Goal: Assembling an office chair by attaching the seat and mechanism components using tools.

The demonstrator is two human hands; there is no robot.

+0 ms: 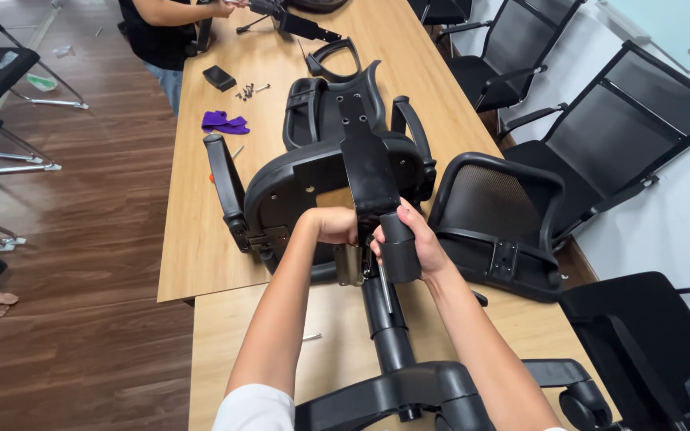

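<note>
Both hands clamp at the seat's underside: right hand (pixel 409 239) wraps the black cylinder (pixel 399 249), left hand (pixel 334 225) grips the mechanism plate (pixel 369 172). Near, the wheeled base (pixel 409 391) overhangs the surface (pixel 201 239) edge. Upturned seat (pixel 297 179) lies mid-surface, long axis running near to far; open wood lies left.

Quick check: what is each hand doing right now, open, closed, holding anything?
Left hand: closed on the black bracket plate of the upturned chair seat.
Right hand: closed around the black cylinder sleeve on the gas lift column.
</note>
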